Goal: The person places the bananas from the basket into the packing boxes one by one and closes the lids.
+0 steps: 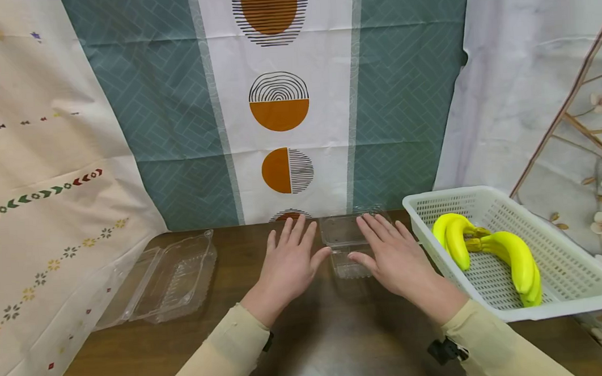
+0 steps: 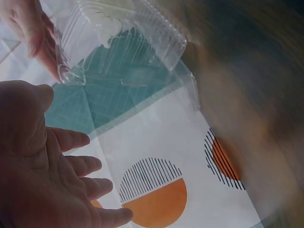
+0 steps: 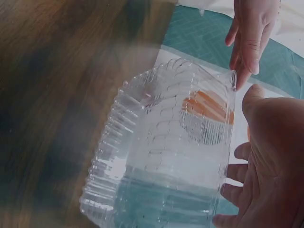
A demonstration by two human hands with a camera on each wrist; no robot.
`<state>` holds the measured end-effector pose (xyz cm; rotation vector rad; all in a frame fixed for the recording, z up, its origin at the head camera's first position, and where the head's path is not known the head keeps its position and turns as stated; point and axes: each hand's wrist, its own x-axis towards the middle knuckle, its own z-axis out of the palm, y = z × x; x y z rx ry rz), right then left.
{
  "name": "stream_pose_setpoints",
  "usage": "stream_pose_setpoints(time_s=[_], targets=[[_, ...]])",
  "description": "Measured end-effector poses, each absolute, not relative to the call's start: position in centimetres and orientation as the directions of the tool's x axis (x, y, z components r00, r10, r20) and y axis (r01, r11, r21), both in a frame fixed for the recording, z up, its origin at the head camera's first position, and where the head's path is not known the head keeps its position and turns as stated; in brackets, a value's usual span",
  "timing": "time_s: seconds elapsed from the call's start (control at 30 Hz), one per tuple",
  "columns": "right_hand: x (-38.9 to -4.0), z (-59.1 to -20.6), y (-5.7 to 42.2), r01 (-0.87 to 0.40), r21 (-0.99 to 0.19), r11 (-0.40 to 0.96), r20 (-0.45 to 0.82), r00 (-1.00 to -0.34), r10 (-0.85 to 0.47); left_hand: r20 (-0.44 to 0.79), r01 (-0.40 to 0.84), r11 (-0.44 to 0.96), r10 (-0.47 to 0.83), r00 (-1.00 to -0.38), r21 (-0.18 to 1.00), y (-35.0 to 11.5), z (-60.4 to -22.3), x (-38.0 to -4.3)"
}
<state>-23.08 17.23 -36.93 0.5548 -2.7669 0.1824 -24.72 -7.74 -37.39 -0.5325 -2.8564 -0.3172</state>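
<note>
Both hands hover palm down over the table with fingers spread, holding nothing. My left hand (image 1: 291, 263) is left of a clear plastic clamshell box (image 1: 353, 268) at the back middle of the table. My right hand (image 1: 398, 258) overlaps that box's right side in the head view. Its lid lies folded back toward the curtain. In the right wrist view the clear box (image 3: 166, 133) stands beside the fingers of the right hand (image 3: 270, 156), with the left hand (image 3: 251, 38) beyond it. In the left wrist view, the left hand (image 2: 52, 161) has straight fingers.
A second clear clamshell box (image 1: 175, 280) lies opened at the left of the brown table (image 1: 309, 346). At the right, a white plastic basket (image 1: 570, 253) holds yellow bananas (image 1: 509, 256). Patterned curtains (image 1: 403, 92) hang behind and at both sides.
</note>
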Motion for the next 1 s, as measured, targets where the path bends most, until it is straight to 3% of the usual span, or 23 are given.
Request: stream_pose_setpoints(time_s=[1.0], targets=[[-22.1,-37.6,20.6,-0.391,-0.058,0.919,0.349,-0.870,-0.349,0.192,0.412,0.877,0.373,-0.908,0.249,-4.5,-37.5,-24.9]])
